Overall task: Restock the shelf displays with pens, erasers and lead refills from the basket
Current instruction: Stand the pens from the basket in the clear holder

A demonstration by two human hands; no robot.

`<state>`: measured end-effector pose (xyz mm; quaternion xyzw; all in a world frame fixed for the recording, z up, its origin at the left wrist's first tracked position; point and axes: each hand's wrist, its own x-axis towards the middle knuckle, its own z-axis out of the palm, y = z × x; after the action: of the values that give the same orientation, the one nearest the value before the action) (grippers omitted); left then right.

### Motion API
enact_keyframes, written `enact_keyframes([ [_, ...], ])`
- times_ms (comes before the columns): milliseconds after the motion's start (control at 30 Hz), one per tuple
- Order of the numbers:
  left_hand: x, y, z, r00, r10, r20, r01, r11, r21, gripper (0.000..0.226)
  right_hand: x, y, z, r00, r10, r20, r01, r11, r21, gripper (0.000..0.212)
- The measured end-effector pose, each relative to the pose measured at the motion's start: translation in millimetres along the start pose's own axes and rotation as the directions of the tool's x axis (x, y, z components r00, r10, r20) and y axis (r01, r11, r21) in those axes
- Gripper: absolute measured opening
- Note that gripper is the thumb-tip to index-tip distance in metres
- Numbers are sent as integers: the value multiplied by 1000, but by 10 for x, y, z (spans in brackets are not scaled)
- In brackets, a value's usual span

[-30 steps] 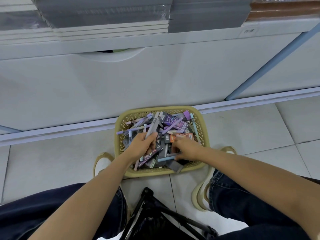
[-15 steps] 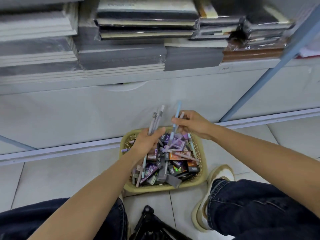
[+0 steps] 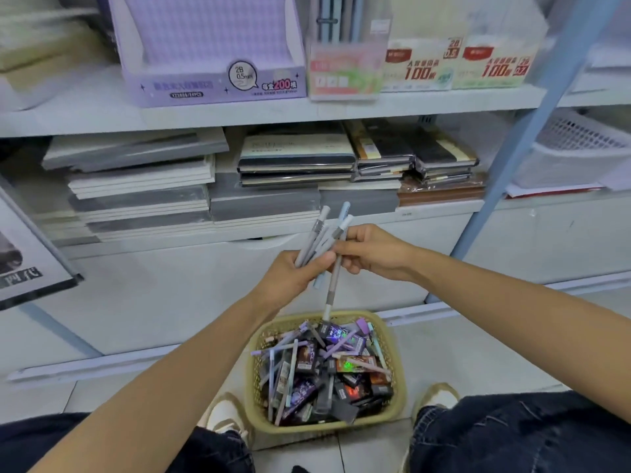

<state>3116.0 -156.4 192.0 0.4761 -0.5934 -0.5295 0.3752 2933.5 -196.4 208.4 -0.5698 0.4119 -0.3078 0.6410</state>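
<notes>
Since half a second ago both hands have lifted off the basket and come together. The view has also tilted up, so an upper shelf [image 3: 239, 112] with display boxes now shows.

Far left on that shelf is a purple display box [image 3: 211, 83] marked 2B 0.5mm, with a pink display [image 3: 341, 75] just to its right. Stacked notebooks [image 3: 143, 186] sit on the shelf below.

**Left hand** [image 3: 293, 274]: raised in front of the white cabinet front [image 3: 187, 295], forearm running up from near left. The fingers are curled round a bundle of pens [image 3: 312, 237], tips fanning up and far.

**Right hand** [image 3: 372, 250]: touching the left, forearm coming in from near right. Thumb and fingers pinch a grey pen [image 3: 330, 291] near its upper end. It hangs almost upright, lower tip just above the basket's far rim. Looks like it is being added to the left-hand bundle.

**Basket** [image 3: 397, 401]: on the floor between the shoes, below the hands, full of pens and small packs.

**Progress:** early, by my judgement. A handful of pens is gathered but nothing is placed on a display yet. Erasers and lead refills are still to go, and I cannot tell which packs in the basket are which. Far right, a white mesh basket [image 3: 573, 155] sits on the next shelf bay.
</notes>
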Motion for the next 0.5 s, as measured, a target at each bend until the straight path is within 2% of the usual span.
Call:
enact_keyframes([
  [67,-33,140,-28,998,58,-18,-57,997,55,22,-48,-130,30,999,-38,5,38,999,-9,15],
  [133,-56,244,-100,997,69,-41,-66,995,70,29,-78,-270,-11,989,-120,-89,124,991,42,10],
  [200,-71,327,-185,997,51,-66,-51,999,3,31,-100,-398,-107,955,-192,-226,226,964,136,7],
  [267,-78,405,-255,995,37,-88,-45,994,-101,30,-117,-481,-188,927,-230,-295,295,934,201,9],
  [333,-81,482,-309,993,33,-112,-49,988,-149,29,-126,-525,-203,927,-233,-294,308,920,243,10],
  [400,-80,544,-365,988,29,-153,-48,991,-126,28,-132,-546,-181,940,-223,-258,291,920,262,9],
  [500,-63,630,-447,968,29,-250,-49,996,-77,23,-149,-569,-149,964,-198,-178,226,962,156,21],
])
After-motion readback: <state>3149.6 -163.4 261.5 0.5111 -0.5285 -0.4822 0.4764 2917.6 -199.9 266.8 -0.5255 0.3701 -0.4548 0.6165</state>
